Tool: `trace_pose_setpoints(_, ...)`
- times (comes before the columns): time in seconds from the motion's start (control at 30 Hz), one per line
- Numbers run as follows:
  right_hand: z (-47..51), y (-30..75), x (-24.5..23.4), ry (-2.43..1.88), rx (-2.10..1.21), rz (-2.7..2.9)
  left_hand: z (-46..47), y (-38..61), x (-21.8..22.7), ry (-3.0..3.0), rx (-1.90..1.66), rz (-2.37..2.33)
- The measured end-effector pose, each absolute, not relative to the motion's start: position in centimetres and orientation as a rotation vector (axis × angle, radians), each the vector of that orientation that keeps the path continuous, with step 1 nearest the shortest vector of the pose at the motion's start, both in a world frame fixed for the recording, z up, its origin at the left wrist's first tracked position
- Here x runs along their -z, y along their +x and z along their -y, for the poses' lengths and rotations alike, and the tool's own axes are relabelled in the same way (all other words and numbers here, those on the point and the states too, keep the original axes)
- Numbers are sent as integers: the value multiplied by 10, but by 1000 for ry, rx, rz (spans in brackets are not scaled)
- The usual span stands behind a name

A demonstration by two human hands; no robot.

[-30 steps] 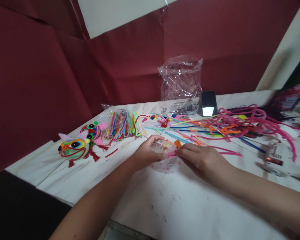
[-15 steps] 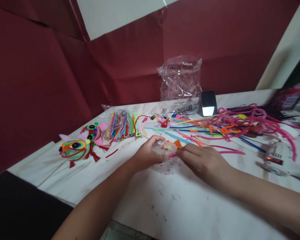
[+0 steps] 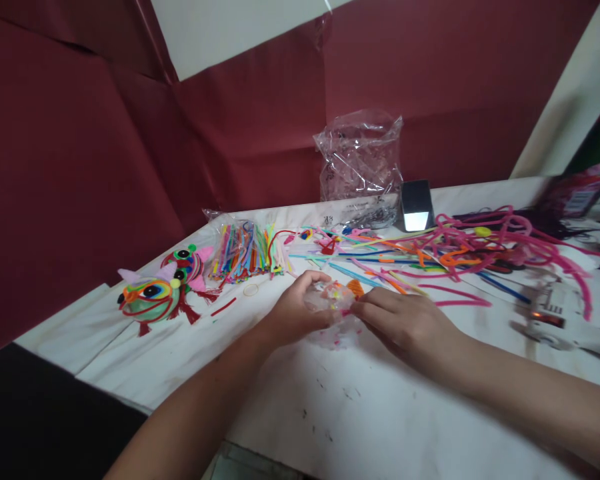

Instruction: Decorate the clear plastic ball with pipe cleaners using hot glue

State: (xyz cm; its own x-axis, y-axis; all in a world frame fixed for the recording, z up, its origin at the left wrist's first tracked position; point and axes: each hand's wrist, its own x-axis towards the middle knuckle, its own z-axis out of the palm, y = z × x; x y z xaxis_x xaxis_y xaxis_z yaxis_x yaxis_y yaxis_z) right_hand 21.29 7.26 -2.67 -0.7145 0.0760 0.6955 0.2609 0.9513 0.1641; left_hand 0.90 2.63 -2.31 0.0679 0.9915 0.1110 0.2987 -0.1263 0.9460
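My left hand (image 3: 300,308) is wrapped round a clear plastic piece (image 3: 333,337) with small orange, yellow and pink bits on it; its exact kind is hard to make out. At its right side my right hand (image 3: 397,317) has its fingers pinched together. Bits of pink show at those fingertips, but what they pinch is mostly hidden. A piece of orange (image 3: 355,288) sticks up just behind the right fingers. Below both hands lies the white tabletop (image 3: 360,413), marked with dark specks.
Two colourful animal-face crafts (image 3: 150,293) with red tassels stand at left. Behind are a bag of pipe cleaners (image 3: 243,250), a clear plastic bag (image 3: 363,160) and a dark box (image 3: 417,205). Loose pink pipe cleaners (image 3: 510,240) tangle at right, near a white glue gun (image 3: 560,313).
Almost nothing differs. Both hands stay at the clear plastic piece, with only a very slight shift of the right fingers.
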Motion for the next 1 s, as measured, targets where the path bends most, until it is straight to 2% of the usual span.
trace_pose_setpoints(0.17, -75, 213, 32, -320, 165, 2353, -24, 10, 23, 1546, -1152, -1309)
trace_pose_setpoints(0.5, -77, 212, 39, -177, 213, 2349, -24, 10, 25, 1505, -1155, -1281)
trace_pose_setpoints(1.0, -88, 211, 41, -163, -18, 2361, -30, -2, 27, 1646, -1066, -1319)
